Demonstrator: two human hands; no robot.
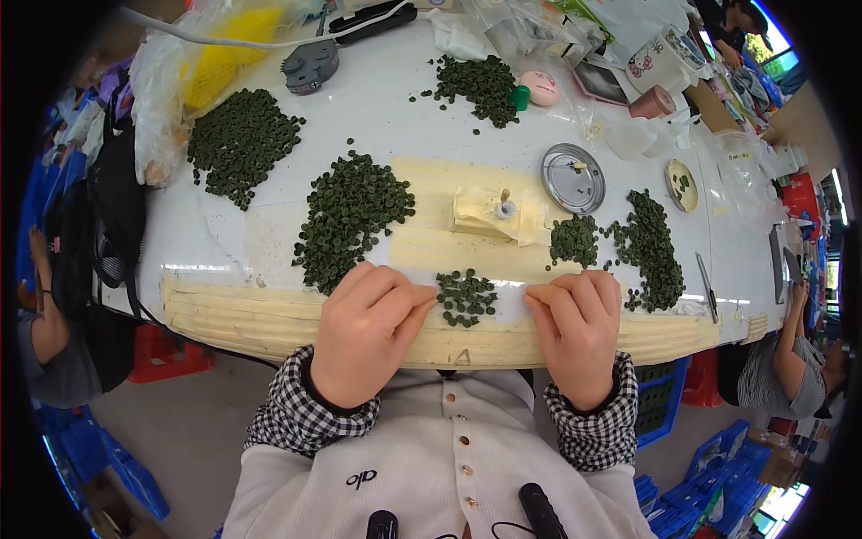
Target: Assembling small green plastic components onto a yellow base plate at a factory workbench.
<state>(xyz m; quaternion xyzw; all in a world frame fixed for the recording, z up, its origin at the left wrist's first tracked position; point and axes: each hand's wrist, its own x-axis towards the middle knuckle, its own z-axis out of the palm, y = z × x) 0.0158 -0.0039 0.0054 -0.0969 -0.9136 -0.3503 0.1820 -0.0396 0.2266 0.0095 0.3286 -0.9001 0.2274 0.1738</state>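
At the table's front edge, a small cluster of dark green round pieces (465, 301) lies between my hands. My left hand (366, 328) is closed in a pinch at the cluster's left side, just below a larger heap of the same pieces (350, 211). On the other side my right hand (579, 332) also pinches, its fingertips a little apart from the cluster. Whatever either pinch holds is too small or hidden to make out. Beyond the cluster sits a block wrapped in cream tape (480, 220), with a small pale tip on top. Near my right hand lies a small green heap (575, 240).
More green heaps lie at far left (242, 144), far middle (480, 90) and right (648, 251). A round metal dish (573, 178), a small cream dish (682, 186) and a thin knife-like tool (707, 287) are on the right. Other people sit at both sides.
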